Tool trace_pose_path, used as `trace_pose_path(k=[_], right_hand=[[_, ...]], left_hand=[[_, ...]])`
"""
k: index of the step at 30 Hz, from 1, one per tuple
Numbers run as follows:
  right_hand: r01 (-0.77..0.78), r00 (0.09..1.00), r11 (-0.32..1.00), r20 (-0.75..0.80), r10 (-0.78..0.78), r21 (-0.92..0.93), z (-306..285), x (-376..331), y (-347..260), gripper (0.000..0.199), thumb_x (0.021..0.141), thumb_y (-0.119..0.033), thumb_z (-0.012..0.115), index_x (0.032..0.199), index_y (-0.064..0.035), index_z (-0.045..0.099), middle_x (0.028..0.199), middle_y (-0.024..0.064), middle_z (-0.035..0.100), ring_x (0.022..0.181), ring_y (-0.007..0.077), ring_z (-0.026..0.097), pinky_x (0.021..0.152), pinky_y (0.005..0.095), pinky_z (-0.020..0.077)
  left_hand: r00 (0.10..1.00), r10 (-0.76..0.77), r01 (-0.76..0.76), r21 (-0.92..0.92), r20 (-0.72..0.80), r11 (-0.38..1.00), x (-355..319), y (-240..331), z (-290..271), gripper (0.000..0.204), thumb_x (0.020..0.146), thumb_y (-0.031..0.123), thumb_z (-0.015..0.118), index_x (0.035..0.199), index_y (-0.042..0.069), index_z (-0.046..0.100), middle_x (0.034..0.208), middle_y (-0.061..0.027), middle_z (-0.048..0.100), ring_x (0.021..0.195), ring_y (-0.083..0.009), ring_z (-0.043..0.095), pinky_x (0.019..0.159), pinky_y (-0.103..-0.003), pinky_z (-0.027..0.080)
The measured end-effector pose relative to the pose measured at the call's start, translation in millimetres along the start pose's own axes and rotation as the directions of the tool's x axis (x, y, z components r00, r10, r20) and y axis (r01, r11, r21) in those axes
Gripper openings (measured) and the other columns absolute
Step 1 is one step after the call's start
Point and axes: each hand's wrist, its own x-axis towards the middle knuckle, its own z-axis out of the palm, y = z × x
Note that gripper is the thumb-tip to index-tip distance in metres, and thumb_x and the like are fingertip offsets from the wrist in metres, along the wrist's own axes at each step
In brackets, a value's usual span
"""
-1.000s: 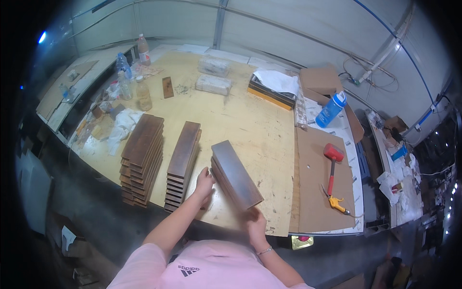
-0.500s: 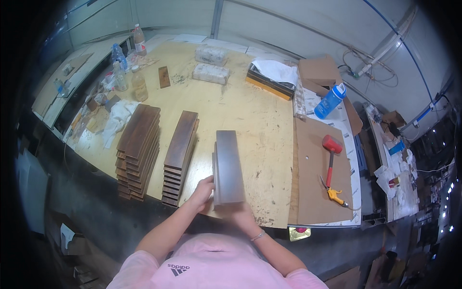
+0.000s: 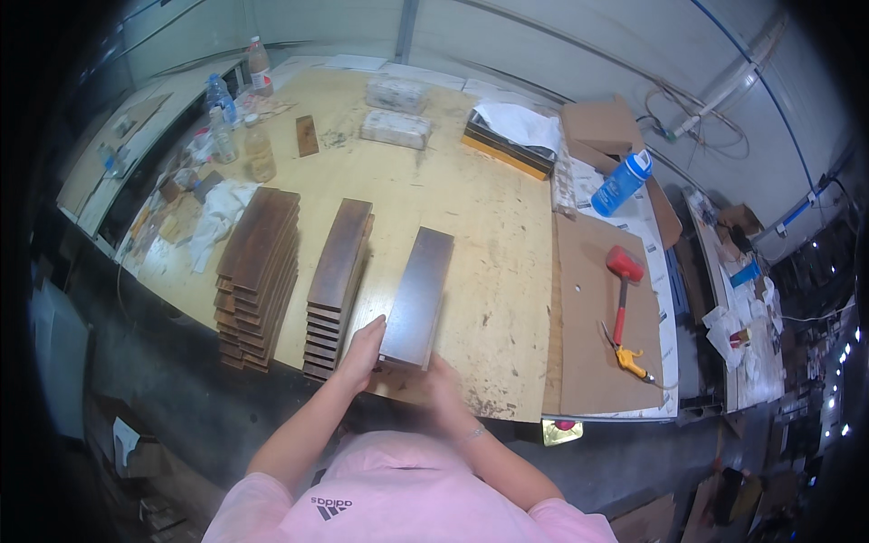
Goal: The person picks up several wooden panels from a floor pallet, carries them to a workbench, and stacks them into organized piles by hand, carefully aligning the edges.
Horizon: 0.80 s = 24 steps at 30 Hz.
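In front of me, a flat brown wooden board (image 3: 419, 294) slants with its far end toward the right, its top face catching the light. My left hand (image 3: 365, 353) grips it at the near left corner; the fingertips are partly hidden by the board. Close to the near right corner is my right hand (image 3: 444, 394), smeared by motion, so I cannot make out its fingers or whether it touches the board. To the left stand a narrow stack of similar boards (image 3: 339, 258) and, farther left, a taller, uneven stack (image 3: 260, 244).
A red-headed mallet (image 3: 625, 264) and a yellow air blow gun (image 3: 632, 364) lie on cardboard (image 3: 579, 362) at right, near a blue bottle (image 3: 621, 185). Wrapped blocks (image 3: 396, 129) sit at the back. Several bottles and a white cloth (image 3: 222, 217) crowd the left side.
The board has turned, its far end swinging right and its near end moving left. My left hand has shifted slightly left with it. My right hand has moved a little, still blurred.
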Motion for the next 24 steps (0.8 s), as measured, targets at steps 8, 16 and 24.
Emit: trace_pose_path(k=[8,16,24], right_hand=[[0.366,0.929,0.925,-0.012,-0.369,-0.101,31,-23,-86,0.061,0.104,-0.024,0.042,0.151,0.0086,0.021,0.153,0.0214,0.034,0.140,0.0248,0.035,0.114,0.0328,0.0280],[0.463,0.886,0.883,0.015,-0.463,-0.079,54,-23,-80,0.061,0.103,-0.017,0.045,0.152,0.0087,0.019,0.152,0.0218,0.034,0.137,0.0249,0.038,0.113,0.0319,0.0302],[0.349,0.924,0.935,-0.144,-0.354,-0.061,33,1,-71,0.061,0.107,-0.037,0.031,0.153,0.0025,0.022,0.153,0.0169,0.035,0.136,0.0215,0.040,0.112,0.0311,0.0328]], left_hand=[[0.894,0.432,-0.446,0.291,0.114,0.846,-71,47,16,0.051,0.103,0.019,0.047,0.146,-0.006,0.038,0.149,-0.0197,0.043,0.140,-0.0245,0.038,0.115,-0.033,0.028],[0.843,0.507,-0.533,0.415,0.181,0.738,-64,48,31,0.054,0.094,0.006,0.056,0.144,-0.008,0.039,0.150,-0.0243,0.040,0.140,-0.0289,0.039,0.115,-0.036,0.029],[0.935,0.350,-0.354,0.154,0.057,0.922,-51,34,14,0.057,0.105,0.034,0.041,0.148,-0.003,0.036,0.143,-0.0163,0.050,0.133,-0.0232,0.046,0.111,-0.034,0.033]])
